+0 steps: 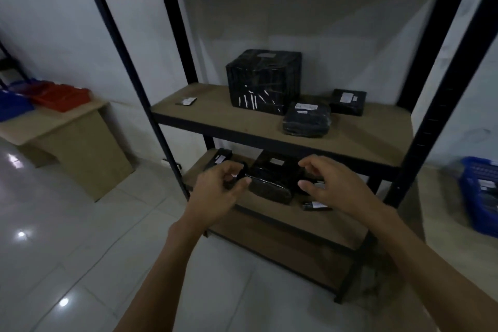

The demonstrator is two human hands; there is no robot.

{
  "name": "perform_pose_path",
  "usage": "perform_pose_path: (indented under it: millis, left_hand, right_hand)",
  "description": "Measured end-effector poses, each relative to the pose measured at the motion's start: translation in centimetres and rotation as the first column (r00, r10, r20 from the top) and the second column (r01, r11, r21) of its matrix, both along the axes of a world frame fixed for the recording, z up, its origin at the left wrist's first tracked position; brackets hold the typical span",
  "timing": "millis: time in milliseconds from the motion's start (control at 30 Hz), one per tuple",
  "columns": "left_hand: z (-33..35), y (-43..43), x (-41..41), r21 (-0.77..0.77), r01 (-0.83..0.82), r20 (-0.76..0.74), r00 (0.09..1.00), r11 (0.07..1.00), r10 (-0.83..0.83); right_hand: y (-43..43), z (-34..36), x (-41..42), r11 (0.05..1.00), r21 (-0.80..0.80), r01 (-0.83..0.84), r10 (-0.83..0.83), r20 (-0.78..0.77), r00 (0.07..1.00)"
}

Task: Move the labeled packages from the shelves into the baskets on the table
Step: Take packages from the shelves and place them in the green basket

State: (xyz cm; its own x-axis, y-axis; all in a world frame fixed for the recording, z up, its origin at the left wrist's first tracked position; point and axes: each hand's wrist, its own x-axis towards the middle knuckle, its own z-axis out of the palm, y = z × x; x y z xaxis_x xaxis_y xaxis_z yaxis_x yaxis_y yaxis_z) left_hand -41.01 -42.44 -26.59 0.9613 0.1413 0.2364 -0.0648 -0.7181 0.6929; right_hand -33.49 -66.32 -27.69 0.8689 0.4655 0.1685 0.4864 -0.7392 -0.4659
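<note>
On the lower shelf lies a black wrapped package (269, 183) with a white label. My left hand (215, 191) is at its left end, fingers curled round a small black package (244, 170). To the right of the wrapped package, my right hand (331, 186) hovers with thumb and fingers spread and holds nothing. Two more small labeled packages lie on this shelf, one by my right hand (315, 206) and one at the back left (222, 156). The middle shelf holds a large black box (264, 81), a flat package (305, 120), a small box (349, 102) and a thin packet (186, 101).
A low wooden table (80, 137) at the left carries a red basket (62, 96) and a blue basket (13, 105). Another blue basket (479, 197) sits at the right edge. Black uprights (151, 116) frame the shelf unit. The floor is glossy white tile.
</note>
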Motion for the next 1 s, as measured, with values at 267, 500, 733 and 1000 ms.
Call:
perform_pose_path:
  millis: [267, 500, 733, 1000]
  left_hand:
    - [-0.6, 2.1, 12.0, -0.008, 0.212, -0.043, 0.976, 0.977, -0.213]
    - [-3.4, 0.4, 20.8, 0.075, 0.245, -0.036, 0.969, 0.967, -0.243]
    - [-7.2, 0.2, 26.4, 0.342, 0.281, -0.099, 0.960, 0.897, -0.263]
    - [-9.5, 1.2, 27.9, 0.504, 0.261, -0.022, 0.957, 0.823, -0.289]
  right_hand:
    - [2.7, -0.5, 7.7, 0.965, 0.091, 0.246, -0.241, -0.060, 0.969]
    - [1.5, -1.9, 15.1, 0.823, 0.220, 0.523, -0.536, -0.005, 0.844]
    - [0.3, -2.2, 20.7, 0.676, 0.224, 0.702, -0.624, -0.334, 0.707]
    - [0.9, -2.6, 23.5, 0.611, 0.299, 0.733, -0.465, -0.614, 0.638]
